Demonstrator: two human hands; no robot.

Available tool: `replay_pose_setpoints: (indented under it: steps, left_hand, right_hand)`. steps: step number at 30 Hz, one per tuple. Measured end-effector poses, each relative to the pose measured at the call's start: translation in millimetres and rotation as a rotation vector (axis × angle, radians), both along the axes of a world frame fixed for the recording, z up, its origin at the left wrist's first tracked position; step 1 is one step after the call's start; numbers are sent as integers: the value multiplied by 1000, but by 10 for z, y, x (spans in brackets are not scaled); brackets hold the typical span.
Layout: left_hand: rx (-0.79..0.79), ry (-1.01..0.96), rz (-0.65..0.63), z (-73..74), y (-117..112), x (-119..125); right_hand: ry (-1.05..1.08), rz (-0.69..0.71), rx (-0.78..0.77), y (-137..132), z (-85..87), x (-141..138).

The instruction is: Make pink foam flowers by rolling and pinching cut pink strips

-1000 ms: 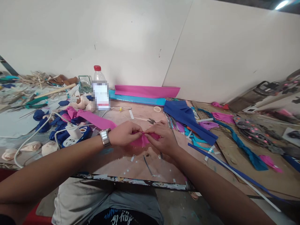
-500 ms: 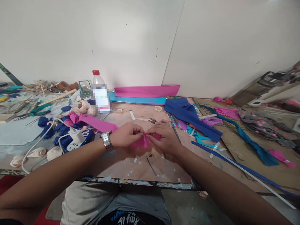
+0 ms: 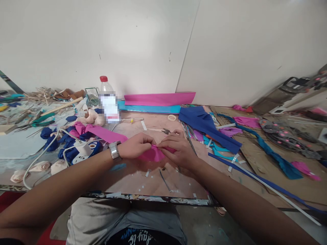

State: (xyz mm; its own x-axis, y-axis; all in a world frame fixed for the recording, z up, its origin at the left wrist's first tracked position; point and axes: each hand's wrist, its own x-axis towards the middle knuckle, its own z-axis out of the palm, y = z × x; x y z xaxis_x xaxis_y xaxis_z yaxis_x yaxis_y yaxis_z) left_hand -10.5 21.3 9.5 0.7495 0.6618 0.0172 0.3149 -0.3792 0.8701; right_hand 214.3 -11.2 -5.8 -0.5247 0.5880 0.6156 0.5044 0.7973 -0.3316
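A pink strip (image 3: 152, 154), which looks like crepe paper or thin cloth, lies gathered between my hands over the middle of the board. My left hand (image 3: 135, 145), with a metal watch (image 3: 114, 150) on its wrist, pinches the upper edge of the strip. Facing it, my right hand (image 3: 178, 149) grips the other end between thumb and fingers, close to the left fingertips. Part of the strip is hidden under the right palm. Just beyond the right fingers are small dark scissors (image 3: 166, 131) and a roll of tape (image 3: 172, 117).
To the left are a power strip (image 3: 88, 151), a white cable (image 3: 32, 163), blue and pink rolled flowers (image 3: 81, 127) and green-handled pliers (image 3: 43, 119). A bottle (image 3: 106, 85) stands behind a lit phone (image 3: 109, 108). Blue strips (image 3: 217, 131) and cardboard (image 3: 252, 153) lie right.
The left fingers have shifted slightly left along the strip's edge. The pink strip hangs flatter and less bunched between the hands. My right hand stays nearly in place.
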Motion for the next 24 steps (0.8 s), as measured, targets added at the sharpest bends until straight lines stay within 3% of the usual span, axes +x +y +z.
replay_pose_setpoints:
  steps: [13,24]
  left_hand:
    - [6,24,-22,40,11,-2]
    - [71,6,47,-17,-10,24]
  right_hand:
    - [-2,12,17,-5,-3,0]
    - [-5,-54,25,-15,0,-1]
